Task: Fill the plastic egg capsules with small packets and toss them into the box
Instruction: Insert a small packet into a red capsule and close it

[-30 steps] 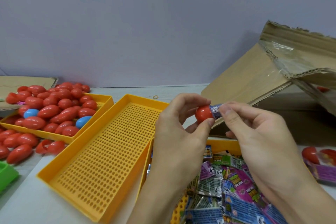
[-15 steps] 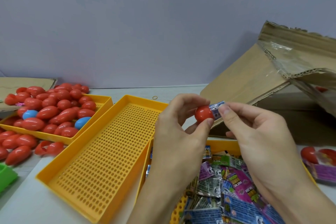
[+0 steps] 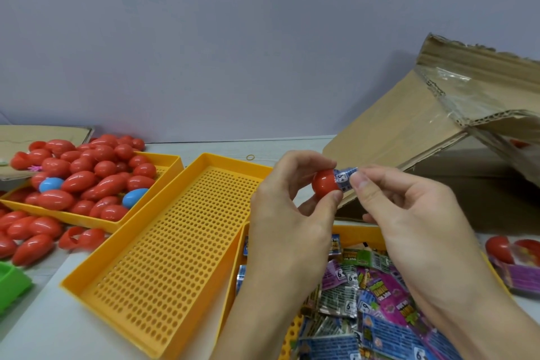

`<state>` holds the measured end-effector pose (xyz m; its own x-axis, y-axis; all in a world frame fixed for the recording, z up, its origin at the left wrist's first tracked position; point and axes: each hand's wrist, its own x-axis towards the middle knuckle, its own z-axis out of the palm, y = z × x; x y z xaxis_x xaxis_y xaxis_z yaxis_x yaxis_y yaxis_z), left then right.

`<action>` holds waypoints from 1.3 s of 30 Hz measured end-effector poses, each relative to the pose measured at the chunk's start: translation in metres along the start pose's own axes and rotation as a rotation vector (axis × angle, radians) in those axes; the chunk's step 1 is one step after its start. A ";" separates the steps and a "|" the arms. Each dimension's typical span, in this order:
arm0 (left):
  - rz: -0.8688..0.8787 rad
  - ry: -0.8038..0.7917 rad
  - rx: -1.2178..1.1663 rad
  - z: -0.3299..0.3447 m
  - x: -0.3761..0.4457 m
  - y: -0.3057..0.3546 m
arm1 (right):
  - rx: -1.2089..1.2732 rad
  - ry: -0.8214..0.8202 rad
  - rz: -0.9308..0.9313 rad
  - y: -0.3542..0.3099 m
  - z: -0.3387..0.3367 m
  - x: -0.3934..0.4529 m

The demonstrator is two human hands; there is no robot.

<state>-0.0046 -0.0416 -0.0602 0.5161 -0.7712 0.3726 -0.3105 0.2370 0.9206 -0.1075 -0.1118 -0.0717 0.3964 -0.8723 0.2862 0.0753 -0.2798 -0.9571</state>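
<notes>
Mid-fill: red egg capsule half (image 3: 325, 182) pinched in left hand (image 3: 292, 213), above the yellow trays; rolled blue packet (image 3: 344, 178) pinched by right hand (image 3: 409, 213), partly inserted. Next, probably: push fully in, cap, toss toward cardboard box (image 3: 423, 137).

eggs (image 3: 87, 181): glossy smooth plastic
trays (image 3: 163, 242): matt yellow plastic, perforated
packets (image 3: 380, 301): shiny printed foil
box (image 3: 409, 131): rough matt cardboard, glossy tape

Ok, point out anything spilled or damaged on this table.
Red egg capsules lie spilled on the table beside their heaped yellow tray, some in open halves. The cardboard box has a torn flap edge with peeling tape.
</notes>
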 end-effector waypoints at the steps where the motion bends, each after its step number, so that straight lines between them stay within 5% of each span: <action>1: 0.000 0.000 -0.002 0.000 0.000 0.000 | -0.006 -0.003 -0.019 0.000 0.000 0.000; 16: -0.010 0.054 -0.034 0.003 0.000 -0.004 | -0.030 0.007 -0.069 0.000 -0.002 -0.002; 28: -0.113 0.088 -0.211 0.002 0.000 -0.003 | -0.461 0.077 -0.272 0.001 0.004 -0.005; 39: -0.074 0.073 -0.176 0.002 0.000 -0.004 | -0.512 0.107 -0.380 -0.002 0.004 -0.007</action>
<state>-0.0044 -0.0439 -0.0642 0.5905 -0.7473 0.3048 -0.1285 0.2858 0.9496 -0.1066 -0.1039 -0.0717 0.3324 -0.7023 0.6295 -0.2645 -0.7101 -0.6525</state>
